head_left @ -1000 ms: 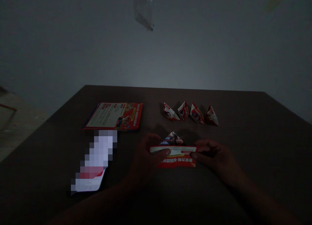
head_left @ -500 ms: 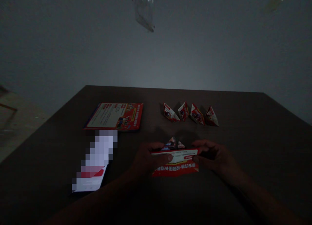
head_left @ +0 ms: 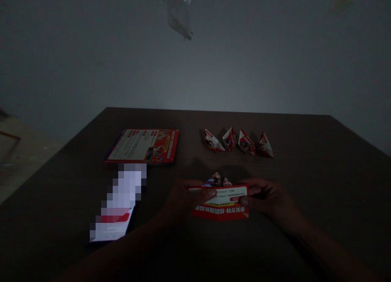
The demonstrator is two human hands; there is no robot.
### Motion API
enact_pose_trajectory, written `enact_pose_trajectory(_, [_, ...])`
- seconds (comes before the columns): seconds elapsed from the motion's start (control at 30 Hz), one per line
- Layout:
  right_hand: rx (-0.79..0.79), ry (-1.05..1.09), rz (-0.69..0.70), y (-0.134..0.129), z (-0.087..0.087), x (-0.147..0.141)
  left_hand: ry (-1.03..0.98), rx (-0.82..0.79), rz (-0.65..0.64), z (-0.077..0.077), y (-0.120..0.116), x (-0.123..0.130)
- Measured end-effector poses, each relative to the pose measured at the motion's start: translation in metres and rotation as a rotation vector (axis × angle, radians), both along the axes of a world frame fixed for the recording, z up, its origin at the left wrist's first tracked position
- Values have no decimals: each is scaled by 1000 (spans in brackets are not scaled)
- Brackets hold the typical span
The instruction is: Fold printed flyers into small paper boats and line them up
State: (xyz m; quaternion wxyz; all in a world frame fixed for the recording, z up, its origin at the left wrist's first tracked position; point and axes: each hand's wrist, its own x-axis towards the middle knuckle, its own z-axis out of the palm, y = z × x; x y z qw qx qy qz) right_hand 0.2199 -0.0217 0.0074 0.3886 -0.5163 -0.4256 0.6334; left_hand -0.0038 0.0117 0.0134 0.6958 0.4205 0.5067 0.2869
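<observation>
I see, from afar, left hand (head_left: 183, 198), right hand (head_left: 272, 198) pinching folded sheet (head_left: 224, 202) at opposite sides, probably steadying creases; small folded papers (head_left: 244, 143) stand farther back on desk (head_left: 305, 159), likely for clearance.

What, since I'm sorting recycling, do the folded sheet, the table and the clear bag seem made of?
Folded sheet: printed paper, judging by its creases; too dark to judge gloss.
Table: possibly wood or wood-look laminate, dull brown with faint streaks.
Clear bag: likely thin, glossy plastic; the wall shows through and highlights glint.

There are four paper boats (head_left: 246, 143), one sheet (head_left: 224, 210), one leaflet stack (head_left: 134, 146) and one phone (head_left: 113, 230).
</observation>
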Motion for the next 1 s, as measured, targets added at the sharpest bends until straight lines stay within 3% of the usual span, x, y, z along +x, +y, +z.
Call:
enact_pose_trajectory(0.4, [73, -217, -58, -3, -2, -13, 202, 197, -96, 1, -8, 5])
enact_pose_trajectory(0.63, [35, -204, -97, -2, -1, -16, 246, 213, -108, 3, -6, 4])
enact_pose_trajectory(0.8, [-18, -135, -184, 0, -2, -11, 93, 213, -43, -3, -5, 2])
enact_pose_trajectory(1.0, [-5, -135, -246, 1, -4, -7, -72, 200, -56, -5, -5, 3])
